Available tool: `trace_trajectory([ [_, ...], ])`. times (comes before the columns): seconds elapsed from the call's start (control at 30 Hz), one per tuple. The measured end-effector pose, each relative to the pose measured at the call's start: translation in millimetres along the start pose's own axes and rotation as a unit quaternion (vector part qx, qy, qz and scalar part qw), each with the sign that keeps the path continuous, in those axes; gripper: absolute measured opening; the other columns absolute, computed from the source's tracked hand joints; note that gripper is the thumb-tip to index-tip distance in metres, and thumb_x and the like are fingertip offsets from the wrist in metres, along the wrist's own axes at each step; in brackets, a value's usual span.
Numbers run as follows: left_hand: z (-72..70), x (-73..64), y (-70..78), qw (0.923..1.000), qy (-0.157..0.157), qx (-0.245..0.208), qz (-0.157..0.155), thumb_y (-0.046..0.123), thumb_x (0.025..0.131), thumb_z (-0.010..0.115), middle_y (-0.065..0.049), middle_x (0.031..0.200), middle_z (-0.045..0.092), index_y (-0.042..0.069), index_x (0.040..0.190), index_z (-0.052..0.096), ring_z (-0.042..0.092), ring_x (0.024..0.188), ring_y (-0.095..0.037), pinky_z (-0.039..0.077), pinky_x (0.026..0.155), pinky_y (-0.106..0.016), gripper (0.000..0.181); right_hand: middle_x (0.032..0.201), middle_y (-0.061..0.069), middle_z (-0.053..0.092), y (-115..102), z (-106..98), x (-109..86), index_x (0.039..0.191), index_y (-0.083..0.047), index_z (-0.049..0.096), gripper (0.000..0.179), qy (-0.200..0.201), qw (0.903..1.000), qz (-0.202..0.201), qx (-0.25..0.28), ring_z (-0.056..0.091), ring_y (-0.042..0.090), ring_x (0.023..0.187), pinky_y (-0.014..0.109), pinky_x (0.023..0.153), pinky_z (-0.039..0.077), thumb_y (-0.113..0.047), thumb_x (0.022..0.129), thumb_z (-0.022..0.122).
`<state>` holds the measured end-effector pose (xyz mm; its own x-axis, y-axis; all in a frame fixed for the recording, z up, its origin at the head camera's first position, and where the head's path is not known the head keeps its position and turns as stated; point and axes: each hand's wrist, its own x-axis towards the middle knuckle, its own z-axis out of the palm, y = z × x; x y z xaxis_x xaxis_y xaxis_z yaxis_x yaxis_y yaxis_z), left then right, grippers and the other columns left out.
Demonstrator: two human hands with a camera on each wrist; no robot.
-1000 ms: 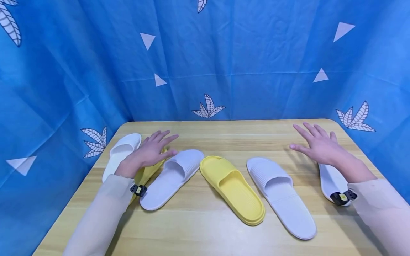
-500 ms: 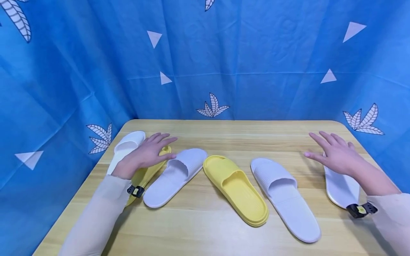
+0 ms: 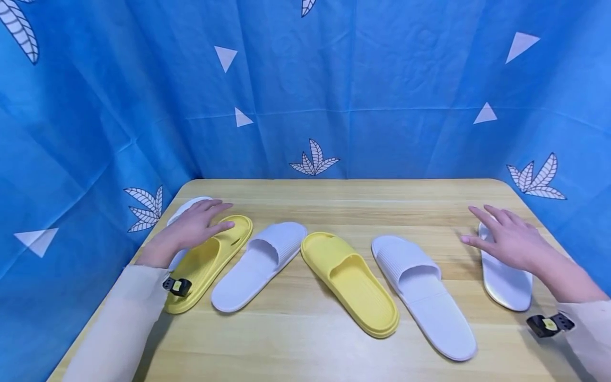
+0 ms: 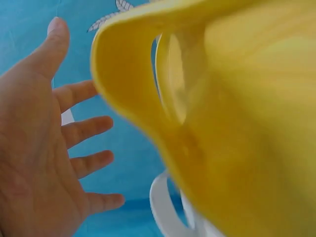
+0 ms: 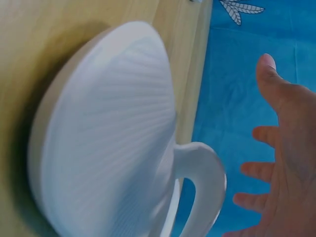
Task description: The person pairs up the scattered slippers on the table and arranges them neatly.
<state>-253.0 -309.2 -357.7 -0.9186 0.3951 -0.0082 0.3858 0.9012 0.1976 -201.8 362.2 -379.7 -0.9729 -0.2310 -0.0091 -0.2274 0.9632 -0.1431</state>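
Note:
My left hand (image 3: 188, 228) hovers at the left with fingers spread, over the far-left white slipper (image 3: 190, 203) and the edge of a yellow slipper (image 3: 202, 270). In the left wrist view this yellow slipper (image 4: 247, 113) looms close beside the straight fingers, the palm bare. On the other side, my right hand (image 3: 513, 241) is held palm down above the far-right white slipper (image 3: 507, 284), hiding its upper part. The right wrist view has that hand with nothing in its grasp, next to a ribbed white slipper (image 5: 108, 123).
Between the hands lie a white slipper (image 3: 248, 278), another yellow slipper (image 3: 365, 297) and a ribbed white slipper (image 3: 436, 313), fanned out on the wooden table (image 3: 286, 350). A blue patterned curtain (image 3: 391, 79) hangs behind the table and along its sides.
My left hand has moved left, uncovering more of the left yellow slipper. My right hand has moved right and nearer to me over the far-right white slipper. The slippers stay in place.

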Motion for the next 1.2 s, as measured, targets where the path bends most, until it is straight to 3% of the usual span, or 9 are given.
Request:
trace_trajectory([
  [0.3, -16.1, -10.2, -23.5, 0.9997, -0.004, 0.001, -0.023, 0.055, 0.098, 0.048, -0.029, 0.149, 0.033, 0.003, 0.149, 0.038, 0.024, 0.137, -0.05, 0.021, 0.109, -0.065, 0.073, 0.146, 0.039, 0.023, 4.7, 3.9, -5.5, 0.155, -0.005, 0.018, 0.088, 0.002, 1.0, -0.004, 0.004, 0.024, 0.064, 0.125, 0.08, 0.093, 0.022, -0.057, 0.095, 0.054],
  [0.47, -20.0, -12.2, -34.4, 0.9984, -0.016, -0.012, -0.053, 0.062, 0.094, 0.05, -0.028, 0.151, 0.03, 0.005, 0.15, 0.036, 0.021, 0.138, -0.051, 0.02, 0.107, -0.069, 0.081, 0.145, 0.04, 0.025, 9.3, 5.9, -8.5, 0.154, -0.002, 0.02, 0.087, 0.001, 1.0, -0.005, 0.008, 0.025, 0.064, 0.124, 0.078, 0.095, 0.022, -0.056, 0.095, 0.054],
  [0.6, -21.5, -12.6, -42.6, 0.998, -0.021, -0.011, -0.059, 0.06, 0.094, 0.053, -0.029, 0.15, 0.03, 0.005, 0.15, 0.036, 0.023, 0.137, -0.052, 0.02, 0.106, -0.07, 0.081, 0.144, 0.041, 0.025, 13.1, 7.2, -11.0, 0.153, 0.0, 0.021, 0.088, -0.01, 0.9999, 0.002, 0.008, 0.024, 0.065, 0.123, 0.079, 0.094, 0.022, -0.057, 0.095, 0.054],
  [0.97, -17.2, -9.6, -59.6, 0.9949, -0.049, -0.03, -0.083, 0.055, 0.097, 0.051, -0.031, 0.151, 0.024, 0.004, 0.152, 0.03, 0.022, 0.135, -0.054, 0.022, 0.104, -0.072, 0.078, 0.141, 0.041, 0.027, 10.4, 12.3, -10.7, 0.15, 0.003, 0.025, 0.088, -0.014, 0.9997, 0.021, 0.004, 0.024, 0.065, 0.124, 0.076, 0.098, 0.02, -0.061, 0.095, 0.05],
  [1.2, -10.1, -8.4, -65.9, 0.9918, -0.066, -0.038, -0.102, 0.066, 0.093, 0.046, -0.031, 0.153, 0.019, 0.008, 0.154, 0.028, 0.019, 0.136, -0.055, 0.021, 0.104, -0.073, 0.086, 0.138, 0.043, 0.03, 10.2, 15.8, -12.9, 0.147, 0.006, 0.029, 0.093, 0.0, 0.9992, 0.038, -0.014, 0.027, 0.067, 0.12, 0.077, 0.095, 0.024, -0.065, 0.091, 0.053],
])
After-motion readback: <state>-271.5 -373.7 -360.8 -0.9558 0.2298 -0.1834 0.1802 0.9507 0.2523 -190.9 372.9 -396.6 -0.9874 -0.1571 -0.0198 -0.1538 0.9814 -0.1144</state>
